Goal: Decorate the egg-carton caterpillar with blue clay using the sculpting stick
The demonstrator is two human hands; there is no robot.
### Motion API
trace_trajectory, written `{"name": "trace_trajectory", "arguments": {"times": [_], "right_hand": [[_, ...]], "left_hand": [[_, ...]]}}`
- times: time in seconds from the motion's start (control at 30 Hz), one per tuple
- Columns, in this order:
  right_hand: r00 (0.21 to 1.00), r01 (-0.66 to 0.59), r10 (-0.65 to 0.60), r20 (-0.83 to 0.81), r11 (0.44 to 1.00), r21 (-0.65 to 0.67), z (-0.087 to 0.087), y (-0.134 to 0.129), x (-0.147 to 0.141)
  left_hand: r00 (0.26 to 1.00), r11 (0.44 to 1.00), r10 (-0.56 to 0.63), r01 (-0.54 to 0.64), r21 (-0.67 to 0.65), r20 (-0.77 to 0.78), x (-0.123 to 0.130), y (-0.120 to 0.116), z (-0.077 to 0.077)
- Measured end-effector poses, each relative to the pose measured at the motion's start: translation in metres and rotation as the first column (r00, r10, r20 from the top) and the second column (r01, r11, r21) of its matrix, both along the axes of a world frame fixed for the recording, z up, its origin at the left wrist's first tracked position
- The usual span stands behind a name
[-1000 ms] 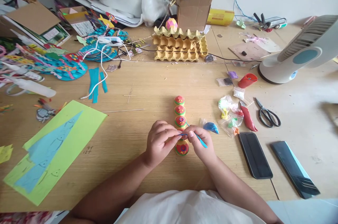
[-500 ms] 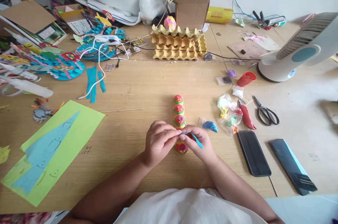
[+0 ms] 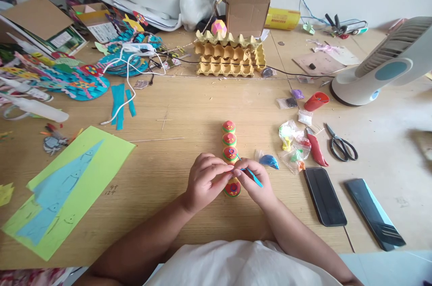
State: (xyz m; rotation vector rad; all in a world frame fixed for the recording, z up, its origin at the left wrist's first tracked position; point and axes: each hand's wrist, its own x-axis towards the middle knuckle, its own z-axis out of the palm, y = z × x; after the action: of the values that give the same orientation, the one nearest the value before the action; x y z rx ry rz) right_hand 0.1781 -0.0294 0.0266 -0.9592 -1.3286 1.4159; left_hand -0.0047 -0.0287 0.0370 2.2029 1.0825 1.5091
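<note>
My right hand (image 3: 254,180) is closed around a thin blue modelling tool (image 3: 255,179), its flat end sticking out over the palm. Opposite it, my left hand (image 3: 208,180) pinches with thumb and forefinger; whatever is between those tips is too small to make out. The fingertips of both hands nearly meet above a row of small domed pieces decorated in red, yellow and green clay. Of that row, a domed piece (image 3: 230,154) with a blue ring lies just beyond my fingers and another domed piece (image 3: 232,188) just below them. My hands partly cover the row's middle.
Right of my hands lie a bag of blue clay (image 3: 269,161), more clay bags (image 3: 287,131), scissors (image 3: 342,144) and a black phone (image 3: 325,196). A fan (image 3: 381,65) stands at the far right. Egg cartons (image 3: 229,59) sit behind, green paper (image 3: 97,160) at left.
My fingertips have drawn closer together, and the bit of blue seen between them before is now hidden. The modelling tool has shifted slightly to the right. The whole view has moved a little.
</note>
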Motion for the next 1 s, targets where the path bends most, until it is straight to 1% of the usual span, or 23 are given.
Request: {"name": "trace_trajectory", "arguments": {"times": [0.13,0.3,0.53,0.7,0.77,1.0], "right_hand": [[1.000,0.011,-0.012,0.014,1.000,0.023,-0.0007,-0.0002,0.0010],[1.000,-0.017,0.016,0.008,0.997,0.075,-0.0020,0.0000,0.0007],[0.995,-0.035,0.020,0.098,0.987,0.154,-0.0012,0.0003,0.0019],[0.988,-0.052,0.020,0.155,0.977,0.209,-0.0008,-0.0018,0.0035],[0.987,-0.055,0.023,0.157,0.978,0.199,-0.0021,-0.0026,0.0041],[0.994,-0.046,0.036,0.106,0.995,0.093,-0.0048,-0.0013,0.0052]], "left_hand": [[1.000,1.000,0.012,-0.012,0.005,-0.006,0.0003,0.0005,0.0013],[1.000,1.000,0.006,-0.006,0.013,0.001,0.0008,0.0006,0.0007],[0.998,0.997,-0.051,0.053,-0.054,0.032,0.0012,0.0002,-0.0031],[0.996,0.995,-0.053,0.058,-0.076,0.065,-0.0002,0.0007,-0.0042],[0.997,0.996,-0.046,0.051,-0.073,0.067,-0.0012,0.0008,-0.0048],[0.998,0.999,-0.029,0.032,-0.040,0.061,-0.0039,0.0009,-0.0053]]}}
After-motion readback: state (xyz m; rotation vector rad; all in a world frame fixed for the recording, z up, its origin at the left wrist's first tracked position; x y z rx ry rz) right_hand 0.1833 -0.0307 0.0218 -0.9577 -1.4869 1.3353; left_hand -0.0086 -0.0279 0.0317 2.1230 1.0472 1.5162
